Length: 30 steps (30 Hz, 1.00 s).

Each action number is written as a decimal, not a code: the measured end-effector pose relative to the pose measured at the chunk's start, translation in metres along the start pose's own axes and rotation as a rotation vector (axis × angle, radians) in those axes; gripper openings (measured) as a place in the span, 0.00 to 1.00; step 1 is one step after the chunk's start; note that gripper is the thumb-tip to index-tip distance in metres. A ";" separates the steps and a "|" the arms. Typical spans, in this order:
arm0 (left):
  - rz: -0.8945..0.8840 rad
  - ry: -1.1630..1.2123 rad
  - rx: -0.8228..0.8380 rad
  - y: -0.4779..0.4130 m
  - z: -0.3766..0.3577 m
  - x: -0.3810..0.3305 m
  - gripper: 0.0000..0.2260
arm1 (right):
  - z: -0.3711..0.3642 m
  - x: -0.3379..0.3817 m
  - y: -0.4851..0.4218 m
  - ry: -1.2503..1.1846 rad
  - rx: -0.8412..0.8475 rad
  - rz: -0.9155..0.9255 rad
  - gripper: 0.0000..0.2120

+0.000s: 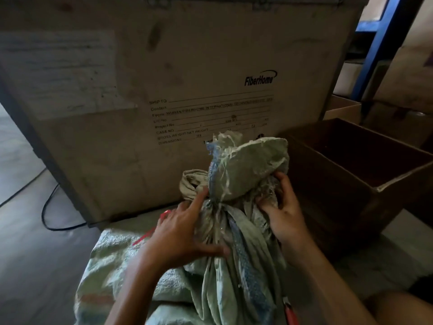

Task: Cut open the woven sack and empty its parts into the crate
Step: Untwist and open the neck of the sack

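Observation:
A pale green woven sack point(145, 273) stands in front of me on the floor, its neck knotted tight and its frayed top point(248, 165) sticking up. My left hand point(185, 233) grips the neck just below the knot, index finger stretched up against it. My right hand point(281, 209) holds the bunched fabric on the knot's right side. A dark brown open crate point(384, 191) sits to the right of the sack; its inside is shadowed. A red-handled tool point(290, 313) lies low beside the sack by my right forearm.
A big cardboard shipping box point(187, 73) printed "FiberHome" stands right behind the sack. A black cable point(46, 214) loops on the floor at left. More cartons point(344, 109) and a blue rack post point(379, 43) are at the back right.

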<state>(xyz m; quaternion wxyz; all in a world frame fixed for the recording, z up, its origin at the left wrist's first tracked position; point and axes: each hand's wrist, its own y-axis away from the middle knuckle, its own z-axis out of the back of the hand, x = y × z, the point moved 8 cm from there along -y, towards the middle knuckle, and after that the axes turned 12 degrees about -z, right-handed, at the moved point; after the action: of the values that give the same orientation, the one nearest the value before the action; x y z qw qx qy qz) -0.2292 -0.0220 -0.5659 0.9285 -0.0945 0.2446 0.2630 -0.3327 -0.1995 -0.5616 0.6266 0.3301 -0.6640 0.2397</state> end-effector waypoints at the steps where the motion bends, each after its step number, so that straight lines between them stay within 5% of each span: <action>1: 0.032 -0.072 -0.006 0.002 -0.001 -0.005 0.59 | -0.001 -0.001 0.001 0.009 0.019 0.038 0.25; 3: 0.101 0.020 -0.161 0.001 0.005 -0.013 0.55 | -0.008 -0.001 0.002 -0.048 0.177 0.052 0.28; 6: 0.120 0.624 -0.602 -0.006 0.012 0.000 0.19 | -0.018 0.005 0.006 -0.330 0.440 -0.050 0.28; 8: 0.242 1.101 -0.671 -0.006 0.004 0.024 0.12 | -0.001 0.008 -0.001 -0.466 0.246 -0.060 0.21; 11: 0.384 1.577 -0.601 0.002 -0.009 0.038 0.16 | 0.031 0.016 -0.002 -0.080 -0.176 0.058 0.07; 15: 0.455 1.591 -0.529 0.007 -0.015 0.044 0.25 | -0.011 0.006 0.007 0.185 0.205 0.022 0.36; 17: 0.431 1.464 -0.496 0.007 -0.019 0.042 0.18 | -0.027 0.005 0.015 0.199 0.259 0.132 0.30; 20: 0.350 1.263 -0.610 0.007 -0.008 0.043 0.09 | -0.016 0.017 0.012 0.172 -0.005 0.244 0.04; 23: 0.386 1.240 -0.623 0.007 -0.001 0.052 0.09 | 0.004 0.024 0.000 0.154 -0.082 0.146 0.13; 26: 0.454 1.462 -0.665 0.013 0.005 0.075 0.20 | 0.034 0.028 -0.012 0.093 -0.111 -0.002 0.13; 30: 0.490 1.488 -0.721 0.020 0.018 0.100 0.16 | 0.061 0.026 -0.019 0.096 -0.069 -0.150 0.15</action>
<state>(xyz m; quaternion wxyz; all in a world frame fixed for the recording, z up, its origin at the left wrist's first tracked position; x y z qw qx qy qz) -0.1586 0.0448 -0.6018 0.3574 -0.4757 0.7043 0.3873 -0.3599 -0.2607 -0.5437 0.6850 0.3453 -0.6144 0.1846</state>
